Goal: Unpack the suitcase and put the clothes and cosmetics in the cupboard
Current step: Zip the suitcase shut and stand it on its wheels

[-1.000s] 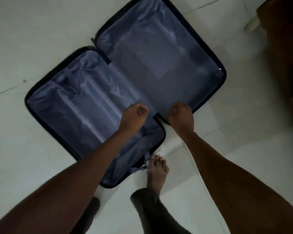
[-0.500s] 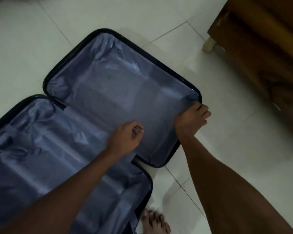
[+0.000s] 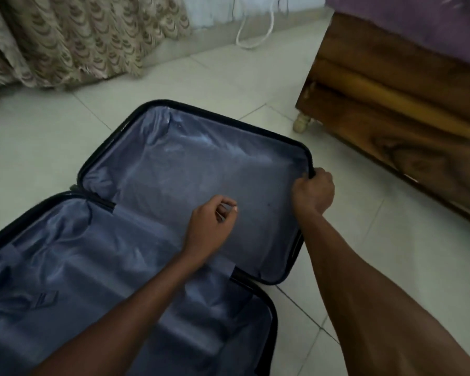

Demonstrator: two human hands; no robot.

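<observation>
The right hand gripped the far right corner of the rim of the open black hard-shell suitcase with blue-grey fabric lining, its fingers curled over the edge. The left hand hovered over the lining of that same half of the suitcase, near its middle, fingers loosely curled toward the thumb; whether it pinched anything could not be told. The suitcase lay spread flat on the pale tiled floor, both halves open beneath the two forearms, with only lining showing inside. Beyond the suitcase's right side stood a brown wooden bed frame with a purple cover on top. Past the suitcase's far edge hung a beige patterned curtain, and a white cord looped down by the wall.
</observation>
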